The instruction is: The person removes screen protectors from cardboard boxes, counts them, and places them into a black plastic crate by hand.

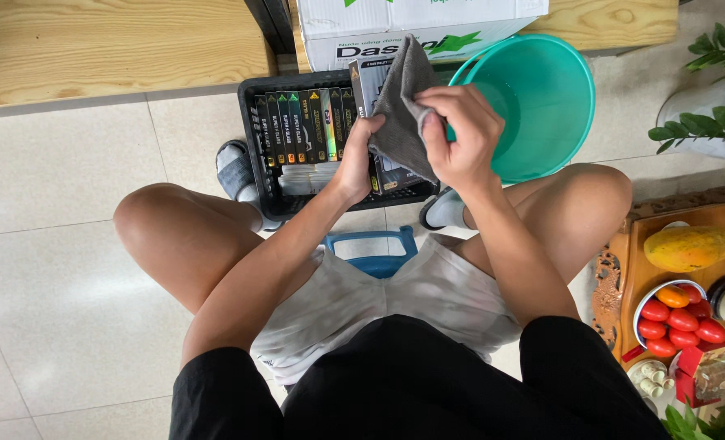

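Item in hand: you hold one flat box point(361, 85) upright in your left hand point(356, 159) over the black crate point(258, 138), right-hand point(460, 134) fingers pinching the grey cloth point(402, 102) against it; remaining boxes point(301, 126) stand in the crate, wiped or not, unclear.

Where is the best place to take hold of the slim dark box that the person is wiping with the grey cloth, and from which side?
Probably by its lower narrow edges, from the left: the slim box stands upright, the left hand already pinches it low down, and the right hand presses the grey cloth over its upper face. This leaves only that lower end free.
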